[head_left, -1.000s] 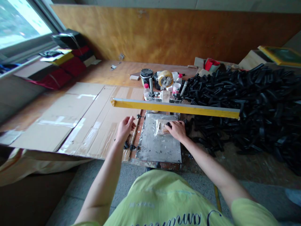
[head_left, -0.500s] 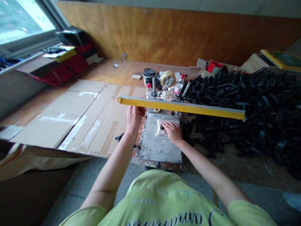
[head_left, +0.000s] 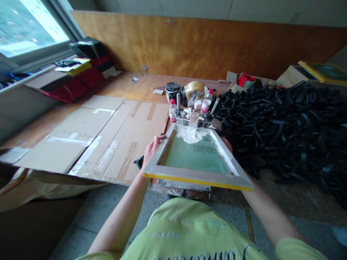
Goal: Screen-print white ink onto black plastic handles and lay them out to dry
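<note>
As it tilts, wooden screen-printing frame [head_left: 189,177], green mesh [head_left: 196,156], white ink smear [head_left: 191,136]

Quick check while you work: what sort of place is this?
Probably a small screen-printing workshop. The left hand holds up a mesh screen frame smeared with white paste, above a paint-spattered metal print bed, and a heap of black moulded parts lies alongside.

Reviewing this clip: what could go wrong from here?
The white paste sits on the tilted screen frame, so it might run and drip toward the bottle nearby. The left hand holds only the frame's edge, and the right hand is mostly hidden behind it, so the frame could slip onto the black rubber pieces.
</note>
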### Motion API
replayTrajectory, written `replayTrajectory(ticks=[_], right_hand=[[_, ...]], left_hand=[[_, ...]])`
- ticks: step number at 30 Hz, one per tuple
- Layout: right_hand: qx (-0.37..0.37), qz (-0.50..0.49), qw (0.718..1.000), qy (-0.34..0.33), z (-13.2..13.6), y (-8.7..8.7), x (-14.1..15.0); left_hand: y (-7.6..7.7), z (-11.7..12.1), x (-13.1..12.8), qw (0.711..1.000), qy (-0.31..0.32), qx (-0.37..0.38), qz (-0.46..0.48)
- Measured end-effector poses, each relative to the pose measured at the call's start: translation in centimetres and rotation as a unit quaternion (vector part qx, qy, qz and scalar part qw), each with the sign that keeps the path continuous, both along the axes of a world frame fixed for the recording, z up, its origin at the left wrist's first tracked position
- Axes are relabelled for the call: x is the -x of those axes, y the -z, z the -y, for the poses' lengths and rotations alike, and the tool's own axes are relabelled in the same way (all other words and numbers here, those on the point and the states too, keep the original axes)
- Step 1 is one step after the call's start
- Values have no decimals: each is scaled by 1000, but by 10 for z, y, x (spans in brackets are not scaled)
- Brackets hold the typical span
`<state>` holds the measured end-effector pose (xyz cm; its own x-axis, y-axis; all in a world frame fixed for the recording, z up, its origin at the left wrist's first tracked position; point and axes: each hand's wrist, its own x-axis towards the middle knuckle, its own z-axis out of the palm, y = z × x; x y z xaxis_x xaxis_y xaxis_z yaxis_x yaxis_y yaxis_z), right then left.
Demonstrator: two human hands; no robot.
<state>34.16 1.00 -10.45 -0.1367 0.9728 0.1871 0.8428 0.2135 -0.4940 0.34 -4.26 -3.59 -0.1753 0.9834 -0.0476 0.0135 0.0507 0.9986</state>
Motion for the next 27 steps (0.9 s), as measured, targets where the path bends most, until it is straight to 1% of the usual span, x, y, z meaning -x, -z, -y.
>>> replayTrajectory(ticks=[1, 2, 3, 4, 6, 8, 10, 11, 13, 15, 18, 19, 20, 21, 23, 25, 27], right_hand=[[-22, 5, 999, 39, -8, -8, -8], [-52, 13, 996, 70, -16, -16, -9], [-84, 25, 993, 82, -25, -25, -5], [-113, 38, 990, 70, -33, -33, 6], [-138, 73, 988, -3, -49, -45, 38], [-114, 121, 984, -65, -61, -50, 71], [-64, 163, 981, -89, -63, -46, 94], [-39, 175, 979, -92, -60, -42, 99], [-9, 185, 977, -108, -47, -32, 100], [-10, 182, 969, -166, -28, -26, 91], [-21, 170, 940, -294, -7, -29, 76], [-17, 165, 932, -322, -5, -33, 73], [-8, 160, 928, -335, -5, -37, 71], [-1, 155, 931, -331, -7, -40, 71], [-7, 141, 947, -287, -11, -41, 75], [-40, 131, 959, -248, -10, -36, 78], [-66, 125, 956, -256, -1, -27, 78]], left_hand=[[9, 8, 3, 999, 20, 34, -12], [20, 15, 5, 997, 40, 65, -24], [31, 20, 7, 994, 53, 92, -32], [43, 24, 7, 991, 59, 116, -36], [65, 28, 6, 987, 58, 144, -47], [83, 28, 4, 985, 48, 146, -74], [94, 26, 2, 984, 50, 140, -94], [98, 25, 2, 984, 54, 138, -98], [101, 25, 3, 984, 60, 135, -98], [102, 25, 3, 984, 58, 136, -96], [100, 26, 3, 984, 50, 142, -95], [99, 26, 3, 984, 51, 143, -98], [98, 26, 3, 983, 52, 143, -99], [97, 27, 2, 984, 53, 141, -99], [94, 27, 1, 985, 50, 140, -89], [93, 27, 1, 987, 45, 140, -70], [93, 27, 1, 988, 41, 139, -58]])
